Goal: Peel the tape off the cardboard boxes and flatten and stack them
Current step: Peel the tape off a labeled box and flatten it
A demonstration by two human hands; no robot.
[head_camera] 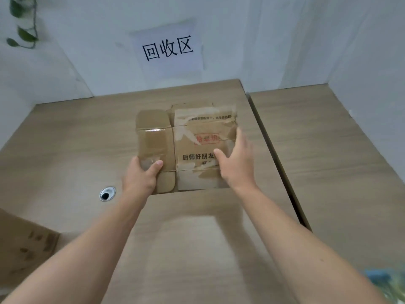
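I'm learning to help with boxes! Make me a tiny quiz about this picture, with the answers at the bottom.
1. True or false: the cardboard box is flattened, not standing up as a cube.
2. The left hand grips the box at: A its near left corner, B its far right corner, C its middle.
3. Fill the gap: the paper sign hangs on the ____ behind the table.
Key: 1 true; 2 A; 3 wall.
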